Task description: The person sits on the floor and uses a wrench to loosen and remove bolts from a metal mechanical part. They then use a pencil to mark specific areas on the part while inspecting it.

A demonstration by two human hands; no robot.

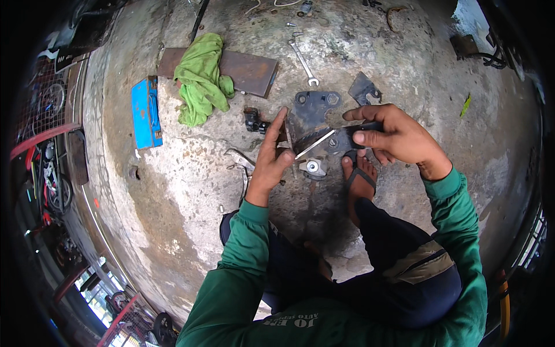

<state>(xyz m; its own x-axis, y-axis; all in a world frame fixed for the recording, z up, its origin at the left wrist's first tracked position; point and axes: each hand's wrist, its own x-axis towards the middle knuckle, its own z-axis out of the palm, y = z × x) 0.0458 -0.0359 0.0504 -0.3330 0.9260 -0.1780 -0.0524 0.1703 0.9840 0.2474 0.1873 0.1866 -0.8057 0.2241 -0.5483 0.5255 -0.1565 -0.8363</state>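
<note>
My left hand (268,164) has its index finger stretched upward and its thumb apart, beside a dark metal bracket (312,139) with a bright edge. The edge's lower end meets the left thumb tip; whether that hand bears any weight is unclear. My right hand (402,137) is closed on the bracket's right part, thumb in front and index finger stretched over it. Just beyond lies a dark plate with two round holes (315,107). A small grey metal part with a round centre (313,168) sits on the floor below the bracket. A black mechanical part (252,120) stands left of it.
Locking pliers (240,160) lie by my left wrist. Farther off are a combination wrench (303,62), a notched dark plate (363,88), and a green cloth (201,81) over a rusty steel bar (251,70). A blue case (144,113) stands left. My sandalled foot (361,182) is near the bracket.
</note>
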